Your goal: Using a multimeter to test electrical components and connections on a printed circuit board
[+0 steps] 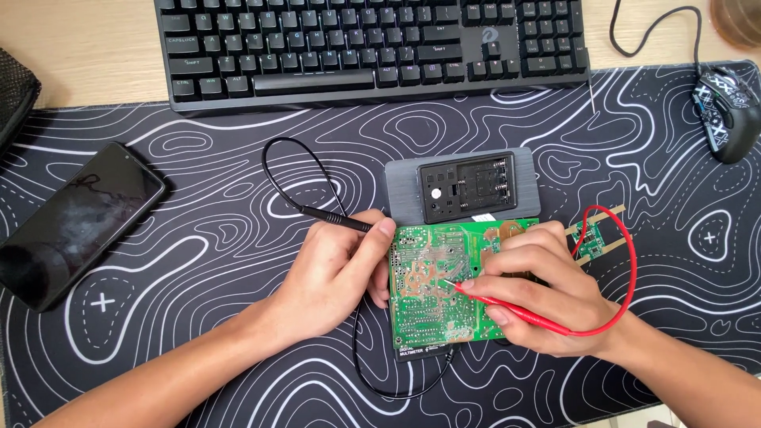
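Probably a home or office computer desk: keyboard (372, 47), mouse (728, 111) and patterned desk mat (198, 261) on wood.

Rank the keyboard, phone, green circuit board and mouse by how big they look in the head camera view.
1. keyboard, cut off at the top
2. green circuit board and phone, too alike to rank
3. mouse
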